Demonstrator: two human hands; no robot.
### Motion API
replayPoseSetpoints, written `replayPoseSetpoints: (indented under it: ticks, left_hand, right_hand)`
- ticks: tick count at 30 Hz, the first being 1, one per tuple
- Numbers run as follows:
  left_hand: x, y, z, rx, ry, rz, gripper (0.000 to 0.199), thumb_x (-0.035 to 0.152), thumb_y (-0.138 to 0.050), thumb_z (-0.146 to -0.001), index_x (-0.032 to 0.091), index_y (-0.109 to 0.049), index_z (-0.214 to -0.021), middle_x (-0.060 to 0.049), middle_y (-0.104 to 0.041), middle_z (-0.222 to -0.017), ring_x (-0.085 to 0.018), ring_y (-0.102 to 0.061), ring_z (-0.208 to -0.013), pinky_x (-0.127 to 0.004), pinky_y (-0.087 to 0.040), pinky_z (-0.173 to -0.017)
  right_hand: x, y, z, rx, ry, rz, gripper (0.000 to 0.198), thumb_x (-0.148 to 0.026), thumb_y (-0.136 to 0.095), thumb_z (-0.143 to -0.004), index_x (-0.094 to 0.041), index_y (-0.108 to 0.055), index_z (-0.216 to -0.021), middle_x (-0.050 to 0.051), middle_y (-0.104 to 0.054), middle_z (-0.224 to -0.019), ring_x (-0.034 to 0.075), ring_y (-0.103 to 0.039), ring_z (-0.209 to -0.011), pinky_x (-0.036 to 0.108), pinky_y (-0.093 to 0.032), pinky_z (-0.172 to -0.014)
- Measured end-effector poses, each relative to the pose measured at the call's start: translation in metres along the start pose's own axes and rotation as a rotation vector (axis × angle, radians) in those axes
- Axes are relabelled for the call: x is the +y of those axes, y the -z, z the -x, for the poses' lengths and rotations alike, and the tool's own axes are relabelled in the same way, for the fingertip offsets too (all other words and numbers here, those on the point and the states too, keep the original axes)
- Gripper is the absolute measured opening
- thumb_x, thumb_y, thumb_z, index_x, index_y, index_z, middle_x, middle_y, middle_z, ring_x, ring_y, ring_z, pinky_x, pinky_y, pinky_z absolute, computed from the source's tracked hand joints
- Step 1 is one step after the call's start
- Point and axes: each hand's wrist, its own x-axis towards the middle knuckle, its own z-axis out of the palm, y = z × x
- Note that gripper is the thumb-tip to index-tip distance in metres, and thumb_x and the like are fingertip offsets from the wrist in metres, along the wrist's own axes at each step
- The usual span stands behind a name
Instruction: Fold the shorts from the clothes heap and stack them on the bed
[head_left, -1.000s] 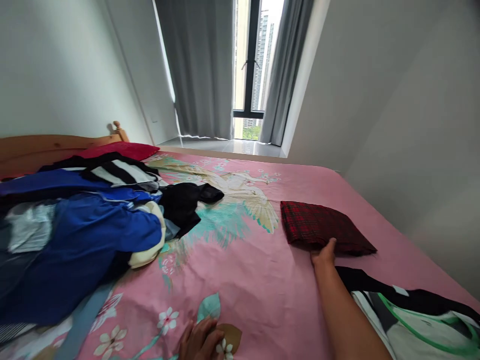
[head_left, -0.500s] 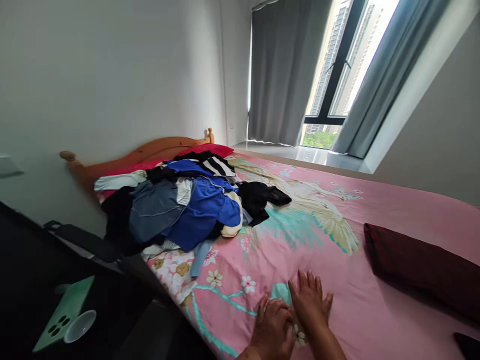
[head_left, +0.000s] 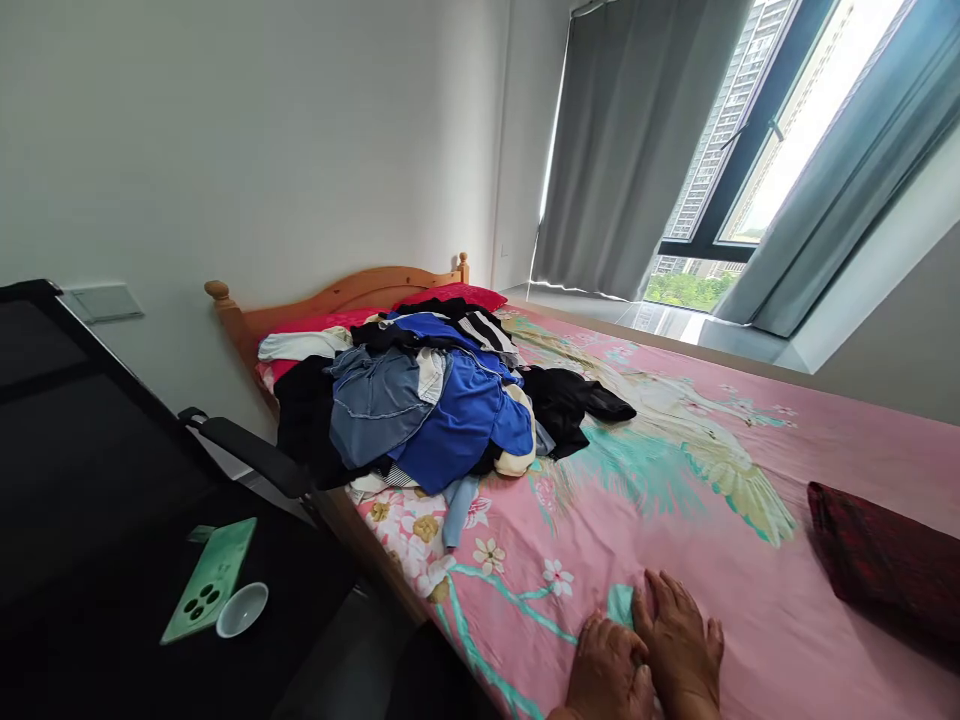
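My left hand (head_left: 611, 668) lies palm down on the pink floral bedsheet (head_left: 555, 520), its fingers slightly bent and holding nothing. Just to its right, and touching or nearly touching it, my right hand (head_left: 679, 635) rests flat on the same sheet with fingers stretched forward and thumb out to the side. Farther up the bed is a loose heap of clothes (head_left: 457, 420), in blue, grey, black and white. On the right side of the bed lies a folded dark red cloth (head_left: 885, 560).
At the left a black chair (head_left: 255, 455) stands against the bed, with a green phone (head_left: 214, 575) and a small white bowl (head_left: 242, 610) on its seat. Behind the heap are red pillows (head_left: 457, 293) and a wooden headboard (head_left: 352, 288). Grey curtains (head_left: 637, 150) flank the window.
My view has turned left, so everything appears shifted to the right and more of the chair shows. Both hands stay on about the same patch of sheet.
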Motion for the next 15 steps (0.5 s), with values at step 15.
replayPoseSetpoints:
  ticks: [15]
  left_hand:
    - [-0.105, 0.379, -0.098, 0.917, 0.589, -0.497, 0.048, 0.045, -0.053, -0.079, 0.011, -0.048, -0.113, -0.018, -0.054, -0.117, -0.031, -0.05, -0.111, -0.045, -0.042, -0.089]
  right_hand:
    - [-0.006, 0.003, 0.0, 0.004, -0.018, 0.02, 0.05, -0.047, -0.023, -0.086, -0.025, -0.052, -0.121, 0.004, -0.048, -0.137, 0.022, -0.039, -0.127, 0.056, -0.018, -0.107]
